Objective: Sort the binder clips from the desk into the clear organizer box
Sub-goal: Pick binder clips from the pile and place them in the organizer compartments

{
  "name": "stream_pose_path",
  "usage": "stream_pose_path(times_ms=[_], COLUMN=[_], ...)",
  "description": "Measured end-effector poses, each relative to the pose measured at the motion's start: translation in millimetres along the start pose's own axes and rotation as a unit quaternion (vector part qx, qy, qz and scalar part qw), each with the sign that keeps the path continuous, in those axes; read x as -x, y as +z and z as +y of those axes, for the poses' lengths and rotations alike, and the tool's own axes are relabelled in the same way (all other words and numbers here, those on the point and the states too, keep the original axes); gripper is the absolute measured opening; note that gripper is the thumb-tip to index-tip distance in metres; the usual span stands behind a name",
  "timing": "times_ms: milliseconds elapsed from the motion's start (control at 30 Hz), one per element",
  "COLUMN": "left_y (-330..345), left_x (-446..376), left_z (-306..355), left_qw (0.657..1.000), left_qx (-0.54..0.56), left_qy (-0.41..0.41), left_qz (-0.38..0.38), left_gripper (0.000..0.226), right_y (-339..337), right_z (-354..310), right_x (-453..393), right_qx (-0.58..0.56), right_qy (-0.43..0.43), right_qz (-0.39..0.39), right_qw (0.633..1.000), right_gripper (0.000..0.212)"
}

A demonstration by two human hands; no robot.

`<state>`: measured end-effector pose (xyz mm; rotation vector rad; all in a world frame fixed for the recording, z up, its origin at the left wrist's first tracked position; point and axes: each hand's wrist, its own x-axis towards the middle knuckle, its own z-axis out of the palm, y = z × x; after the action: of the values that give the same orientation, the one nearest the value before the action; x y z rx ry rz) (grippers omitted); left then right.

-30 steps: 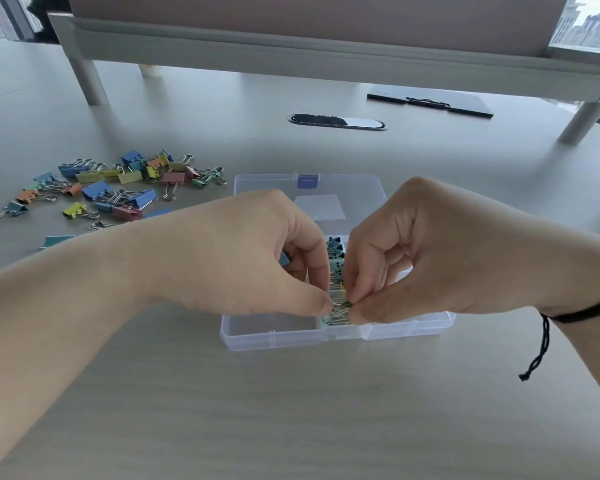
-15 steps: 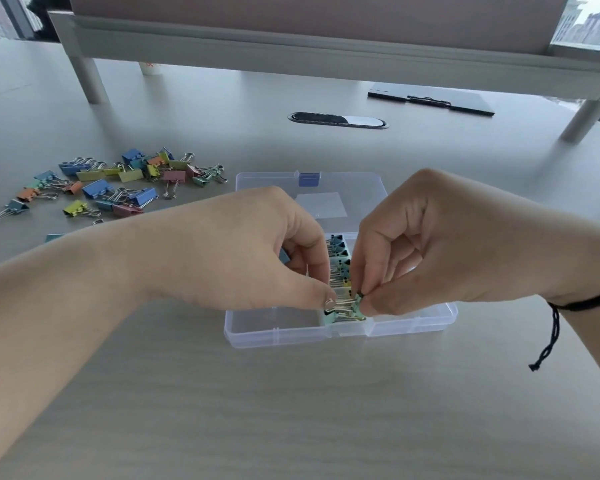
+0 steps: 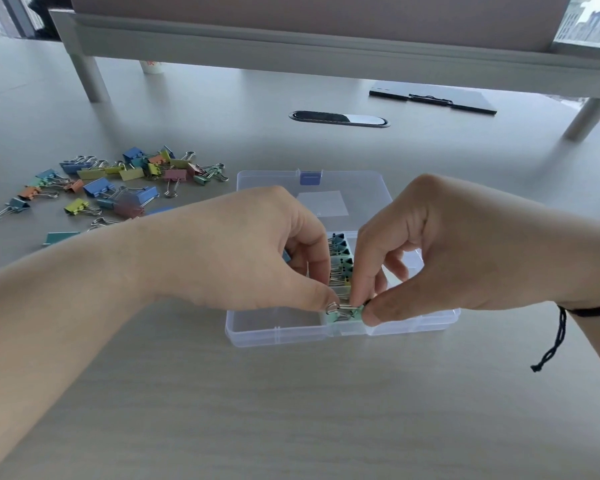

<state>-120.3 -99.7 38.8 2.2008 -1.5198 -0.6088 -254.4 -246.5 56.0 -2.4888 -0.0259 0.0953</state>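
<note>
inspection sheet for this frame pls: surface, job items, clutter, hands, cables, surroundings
Surface: pale desk.
Job's things: clear organizer box, lid open, a row of clips in its middle compartment; green clip at the near end; loose binder clips piled far left.
Clutter: clipboard, paper cup.
Hands: left hand and right hand both pinch the green clip.
Cables: nothing seen; grommet only.
Surroundings: raised shelf, windows behind.

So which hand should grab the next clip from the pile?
Probably the left hand: the loose binder clips lie on its side of the organizer box, while the right hand would have to cross over.
</note>
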Motion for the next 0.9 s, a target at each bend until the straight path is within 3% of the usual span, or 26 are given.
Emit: stream_pose_path(times_ms=[567, 900], left_y=[3, 3], left_x=[-1, 1], left_z=[3, 4], left_qw=[1.0, 0.999], left_qx=[0.0, 0.016], left_qy=[-0.016, -0.028], left_qz=[0.016, 0.021], left_gripper=[0.016, 0.018], right_y=[3, 4], right_z=[2, -8], right_x=[-2, 4], right_qx=[-0.02, 0.091], right_qy=[-0.012, -0.006], right_qz=[0.012, -0.015], right_qw=[1.0, 0.996], right_gripper=[0.013, 0.01])
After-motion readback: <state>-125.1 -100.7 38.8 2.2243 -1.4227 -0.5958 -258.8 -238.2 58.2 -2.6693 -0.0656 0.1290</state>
